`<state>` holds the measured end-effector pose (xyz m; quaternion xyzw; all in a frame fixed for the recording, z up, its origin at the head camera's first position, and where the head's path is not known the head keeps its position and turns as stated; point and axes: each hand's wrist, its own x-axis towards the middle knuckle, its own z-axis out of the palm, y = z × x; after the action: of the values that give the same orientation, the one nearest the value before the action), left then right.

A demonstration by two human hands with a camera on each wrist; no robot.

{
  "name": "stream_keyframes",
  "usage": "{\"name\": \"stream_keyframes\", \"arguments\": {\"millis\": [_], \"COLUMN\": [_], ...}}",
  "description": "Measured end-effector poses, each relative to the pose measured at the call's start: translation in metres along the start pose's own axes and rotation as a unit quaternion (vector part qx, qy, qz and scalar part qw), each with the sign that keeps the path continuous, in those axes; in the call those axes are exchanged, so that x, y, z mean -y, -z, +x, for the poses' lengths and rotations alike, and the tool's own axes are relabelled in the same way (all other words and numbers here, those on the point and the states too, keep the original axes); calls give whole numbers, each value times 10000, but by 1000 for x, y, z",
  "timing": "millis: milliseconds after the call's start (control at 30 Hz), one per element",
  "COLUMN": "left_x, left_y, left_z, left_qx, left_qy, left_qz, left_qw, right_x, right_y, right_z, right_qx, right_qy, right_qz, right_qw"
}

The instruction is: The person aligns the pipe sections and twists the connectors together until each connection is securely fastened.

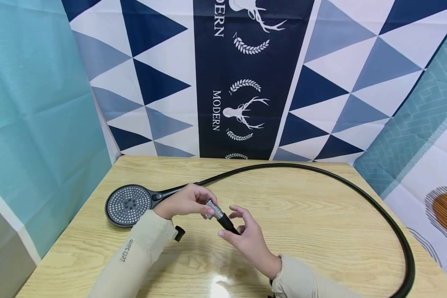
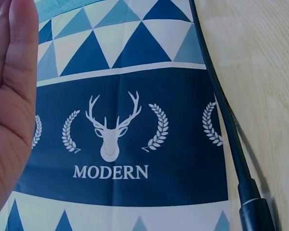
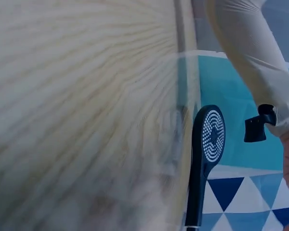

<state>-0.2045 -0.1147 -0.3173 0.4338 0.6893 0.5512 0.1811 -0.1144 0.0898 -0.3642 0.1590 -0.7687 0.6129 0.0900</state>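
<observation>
In the head view, my left hand pinches a silver metal fitting at the end of a black shower hose. My right hand holds the black sleeve just below that fitting, thumb in front and fingers curved behind. The hose beyond the sleeve is hidden by the right hand. A black hand shower lies on the table left of my left hand, its perforated grey face upward. The hose's other end joins its handle, at lower right in the left wrist view. Neither wrist view shows the fitting.
The hose arcs across the back of the wooden table and down its right side, leaving the frame at the bottom right. A patterned cloth hangs behind the table. A small black wrist-worn device juts from my left cuff.
</observation>
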Motion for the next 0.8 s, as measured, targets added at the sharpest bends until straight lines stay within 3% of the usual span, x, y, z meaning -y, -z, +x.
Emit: {"name": "stream_keyframes", "arguments": {"millis": [67,133,233,333,567,800], "left_x": [0,1,1,2,-1,-5], "left_y": [0,0,-1,-1,1,2], "left_z": [1,3,4,4,3,0], "left_qx": [-107,-226,-381,-435,-514,-614], "left_qy": [93,164,214,259,504,611], "left_qz": [-79,-145,-175,-166,-130,22], "left_qw": [9999,9995,9989,9986,9973,9962], "right_x": [-3,-8,-12,-14,-19,-18], "right_y": [-3,-4,-6,-7,-5,0], "right_z": [1,5,9,12,18,22], "right_qx": [-375,-743,-1091,-1209,-1126,-774], "right_qy": [800,1584,2250,2407,2366,2202], "right_qz": [-652,-1175,-1443,-1300,-541,-487], "right_qw": [9940,9775,9574,9542,9635,9712]}}
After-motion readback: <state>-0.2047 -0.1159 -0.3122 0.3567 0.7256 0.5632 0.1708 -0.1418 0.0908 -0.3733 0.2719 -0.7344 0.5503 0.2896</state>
